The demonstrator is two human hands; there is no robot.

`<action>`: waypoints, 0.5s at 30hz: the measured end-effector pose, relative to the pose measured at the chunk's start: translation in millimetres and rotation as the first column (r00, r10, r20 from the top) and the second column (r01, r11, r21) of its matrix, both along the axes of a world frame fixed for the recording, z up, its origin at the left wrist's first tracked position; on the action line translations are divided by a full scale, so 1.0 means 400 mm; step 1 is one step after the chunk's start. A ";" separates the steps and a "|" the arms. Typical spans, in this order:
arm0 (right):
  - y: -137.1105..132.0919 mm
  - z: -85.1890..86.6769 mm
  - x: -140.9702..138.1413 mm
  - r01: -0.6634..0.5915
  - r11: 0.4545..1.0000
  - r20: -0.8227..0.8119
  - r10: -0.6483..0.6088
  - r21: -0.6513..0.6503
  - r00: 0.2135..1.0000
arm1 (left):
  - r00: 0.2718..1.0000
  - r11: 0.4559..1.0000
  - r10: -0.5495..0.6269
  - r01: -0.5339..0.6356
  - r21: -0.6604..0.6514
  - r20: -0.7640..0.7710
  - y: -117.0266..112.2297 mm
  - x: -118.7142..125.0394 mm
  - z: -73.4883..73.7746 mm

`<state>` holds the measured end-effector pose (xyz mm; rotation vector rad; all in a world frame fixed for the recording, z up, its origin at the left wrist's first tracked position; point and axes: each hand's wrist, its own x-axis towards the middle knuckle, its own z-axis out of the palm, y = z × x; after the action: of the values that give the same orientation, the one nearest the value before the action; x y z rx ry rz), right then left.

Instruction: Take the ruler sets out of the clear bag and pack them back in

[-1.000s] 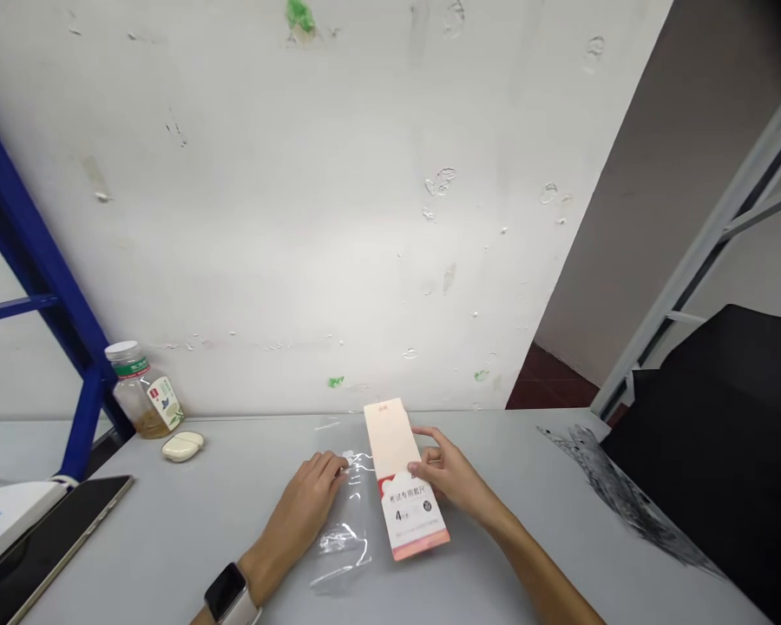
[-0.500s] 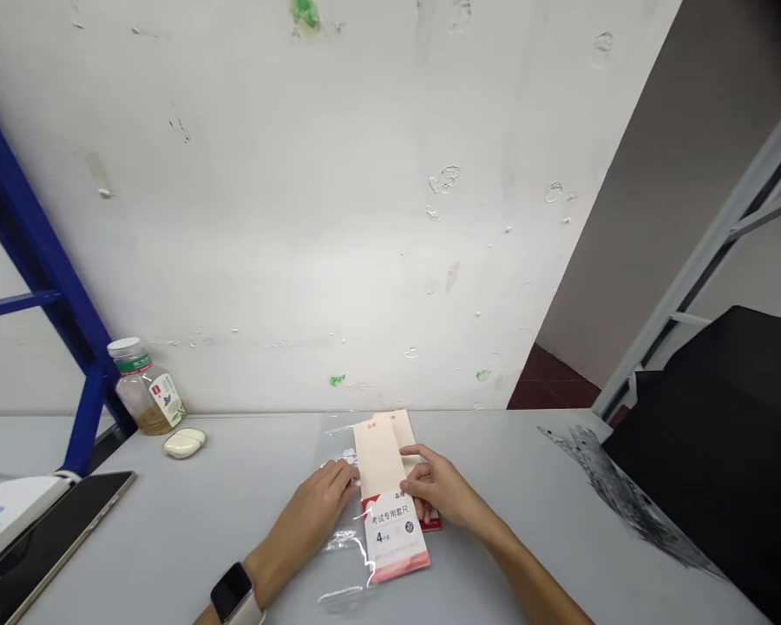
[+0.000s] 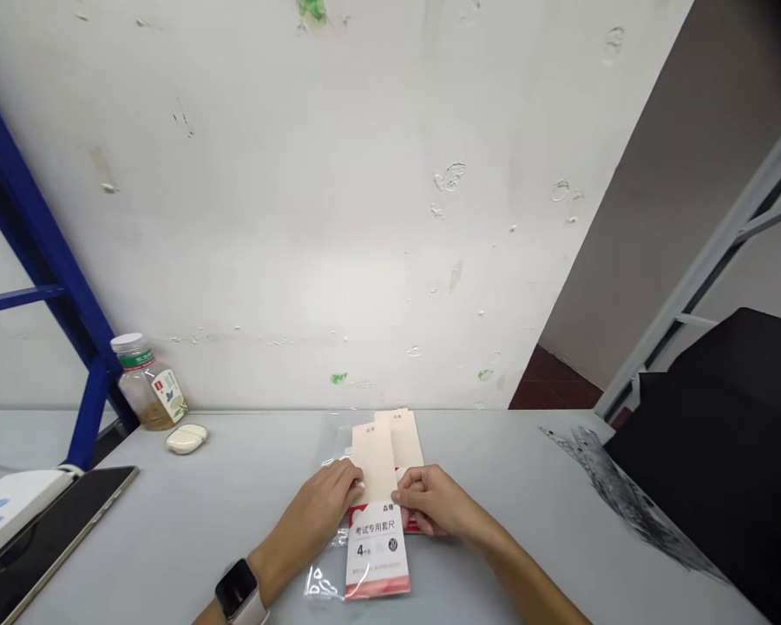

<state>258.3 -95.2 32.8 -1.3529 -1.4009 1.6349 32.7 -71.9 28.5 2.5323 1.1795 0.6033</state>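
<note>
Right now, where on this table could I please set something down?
Bare table lies between the cream oval case and the left hand, and between the right hand and the black smear; the ruler-set packets crowd the middle.

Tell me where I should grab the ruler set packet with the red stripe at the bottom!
Best pinch the red-banded bottom end of the ruler set packet, coming from the near side, thumb on top. It is thin, flat and long, and that end is free, while the left hand and right hand sit higher up at its sides. It lies on a clear plastic bag, so it might slide.
</note>
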 end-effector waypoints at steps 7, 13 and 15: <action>-0.018 -0.020 -0.054 0.038 0.999 -0.003 -0.038 0.020 0.999 | 0.998 0.997 -0.061 0.061 0.042 0.003 0.003 0.001 -0.020; -0.027 -0.018 -0.066 -0.012 0.998 0.032 0.010 0.061 0.999 | 0.995 0.989 -0.097 0.098 0.113 -0.008 -0.007 0.011 -0.004; -0.025 -0.019 -0.064 -0.004 0.996 0.021 0.002 0.084 1.000 | 0.996 0.988 -0.086 0.082 0.129 0.025 -0.011 0.010 0.004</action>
<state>232.7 -105.3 25.3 -1.3240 -1.4675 1.5502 36.6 -76.2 29.9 2.6537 1.0485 0.7149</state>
